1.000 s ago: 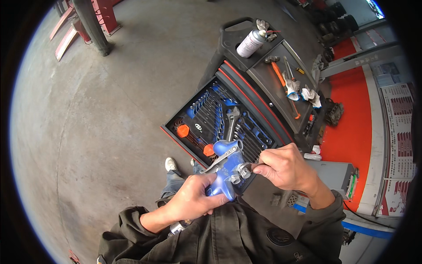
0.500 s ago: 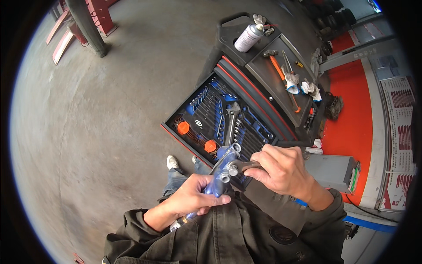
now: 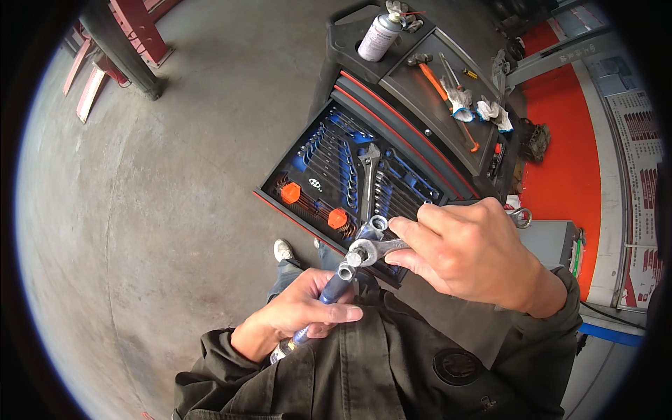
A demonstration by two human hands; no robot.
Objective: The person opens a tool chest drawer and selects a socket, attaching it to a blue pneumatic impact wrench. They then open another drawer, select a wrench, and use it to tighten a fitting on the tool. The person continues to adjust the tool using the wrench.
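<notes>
My left hand [image 3: 308,306] is closed around a blue rod-like part with metal ends [image 3: 336,285], held in front of my jacket. Its lower end sticks out below my palm, and its kind is not clear. Closed on a wrench [image 3: 381,250], my right hand [image 3: 469,252] holds it just right of the blue part. One wrench end sits around a bolt [image 3: 355,257] at the part's upper end; a ring at the other end shows past my knuckles. Beyond my hands, an adjustable wrench [image 3: 368,178] lies in an open tool drawer [image 3: 287,222].
Several combination wrenches and two orange hex-key holders [image 3: 290,193] lie in the drawer. On the black tool cabinet [image 3: 392,77] are a spray can [image 3: 380,36], an orange-handled hammer [image 3: 430,73] and work gloves [image 3: 458,101]. A grey box [image 3: 549,245] stands at the right.
My right hand has moved right and slightly up with the wrench, whose far ring now shows. The blue part has turned in my left hand and looks narrower.
</notes>
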